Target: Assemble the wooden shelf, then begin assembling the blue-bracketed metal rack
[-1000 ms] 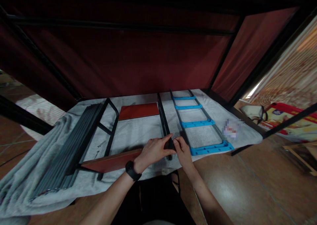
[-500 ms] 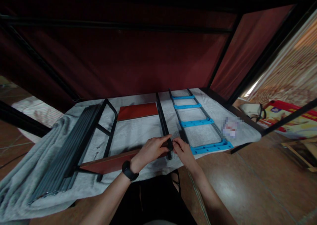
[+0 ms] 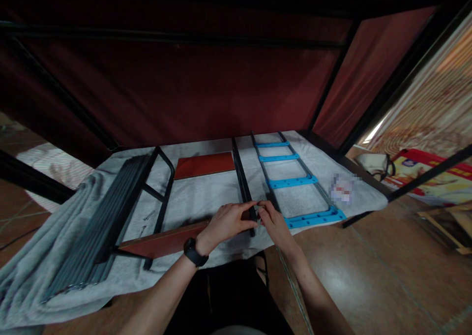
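My left hand (image 3: pixel 227 221), with a black watch at its wrist, holds the near end of a black metal bar (image 3: pixel 240 177) between thumb and fingers. Close on the bar's right side is my right hand (image 3: pixel 272 222), its fingertips pinched together on something too small to make out. A reddish-brown board (image 3: pixel 162 244) runs from under my left hand to a black tubular frame (image 3: pixel 162 217) on the left. Farther back, an orange-red board (image 3: pixel 204 165) spans between the frame and the bar.
Blue-runged rack pieces (image 3: pixel 313 218) lie right of the bar. Several grey tubes (image 3: pixel 99 222) are bundled at left on a grey blanket (image 3: pixel 22 276). Small metal pieces (image 3: pixel 148 216) lie inside the frame. A dark red curtain (image 3: pixel 221 89) hangs behind; a red-yellow box (image 3: pixel 427 175) stands at right.
My right fingertips have risen slightly and their pinch at the bar has shifted. My left hand keeps nearly the same place, its thumb a little lower. The boards and frame stay still.
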`<state>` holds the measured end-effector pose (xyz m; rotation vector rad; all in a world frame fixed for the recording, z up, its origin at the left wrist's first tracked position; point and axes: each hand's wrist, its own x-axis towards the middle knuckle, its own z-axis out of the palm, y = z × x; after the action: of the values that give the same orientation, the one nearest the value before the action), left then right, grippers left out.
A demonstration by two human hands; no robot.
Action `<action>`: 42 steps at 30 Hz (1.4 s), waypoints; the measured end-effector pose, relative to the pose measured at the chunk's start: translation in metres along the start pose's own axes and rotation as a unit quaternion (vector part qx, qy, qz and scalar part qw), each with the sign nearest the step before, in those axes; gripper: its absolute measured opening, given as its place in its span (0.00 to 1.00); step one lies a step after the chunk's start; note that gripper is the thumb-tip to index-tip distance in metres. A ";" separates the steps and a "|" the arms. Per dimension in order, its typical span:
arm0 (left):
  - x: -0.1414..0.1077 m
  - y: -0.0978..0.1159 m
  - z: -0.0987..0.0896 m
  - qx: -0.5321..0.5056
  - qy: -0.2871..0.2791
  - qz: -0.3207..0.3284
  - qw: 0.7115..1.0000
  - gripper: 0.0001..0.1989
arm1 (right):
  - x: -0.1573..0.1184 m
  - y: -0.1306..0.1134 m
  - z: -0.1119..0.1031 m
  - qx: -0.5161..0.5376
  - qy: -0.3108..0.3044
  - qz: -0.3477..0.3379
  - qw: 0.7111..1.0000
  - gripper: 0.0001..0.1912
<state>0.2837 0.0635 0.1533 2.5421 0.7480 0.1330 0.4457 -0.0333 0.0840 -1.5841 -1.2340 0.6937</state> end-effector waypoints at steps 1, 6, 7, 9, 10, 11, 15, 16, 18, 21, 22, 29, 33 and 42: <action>0.000 0.000 0.000 0.000 0.001 0.001 1.000 0.32 | 0.000 0.001 0.000 0.013 0.005 -0.008 1.000 0.16; 0.000 0.000 0.000 -0.007 0.010 0.004 1.000 0.31 | 0.005 0.006 0.003 0.017 0.003 -0.050 0.999 0.14; 0.000 -0.001 0.000 -0.009 0.011 0.007 1.000 0.32 | 0.007 0.006 0.003 0.008 -0.001 -0.046 0.999 0.15; 0.000 -0.001 0.000 -0.010 0.011 0.013 1.000 0.32 | 0.009 0.006 0.003 -0.012 -0.010 -0.032 0.999 0.17; 0.000 -0.001 0.000 -0.010 0.010 0.016 1.000 0.32 | 0.009 0.006 0.002 -0.021 -0.013 -0.025 0.999 0.18; 0.000 -0.002 0.000 -0.010 0.010 0.018 1.000 0.32 | 0.009 0.005 0.002 -0.027 -0.013 -0.019 0.999 0.19; 0.000 -0.002 0.000 -0.022 0.011 0.023 0.999 0.31 | 0.006 0.002 0.000 -0.021 -0.007 -0.011 1.000 0.19; 0.000 -0.002 0.000 -0.025 0.011 0.023 0.999 0.31 | 0.004 0.002 0.000 -0.005 -0.002 -0.011 1.000 0.18; -0.001 -0.002 0.000 -0.026 0.010 0.017 0.999 0.31 | 0.003 0.003 -0.001 0.027 -0.001 -0.017 0.999 0.17; -0.001 -0.002 0.001 -0.021 0.009 0.009 1.000 0.32 | 0.003 0.006 0.000 0.020 -0.013 -0.037 0.999 0.15; -0.001 -0.002 0.001 -0.020 0.010 0.008 1.000 0.32 | 0.004 0.006 0.000 0.004 -0.013 -0.039 0.999 0.15; 0.000 -0.004 0.002 -0.025 0.014 0.013 1.000 0.31 | 0.006 0.004 0.001 -0.032 -0.008 -0.011 0.999 0.20; 0.001 -0.006 0.004 -0.024 0.014 0.016 0.999 0.32 | 0.003 0.007 0.001 0.023 0.007 -0.020 1.000 0.17; 0.001 -0.006 0.005 -0.016 0.014 0.014 1.000 0.33 | 0.008 0.002 0.001 -0.049 -0.002 -0.003 0.999 0.20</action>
<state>0.2826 0.0665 0.1456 2.5257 0.7144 0.1887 0.4483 -0.0257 0.0823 -1.6604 -1.2920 0.6415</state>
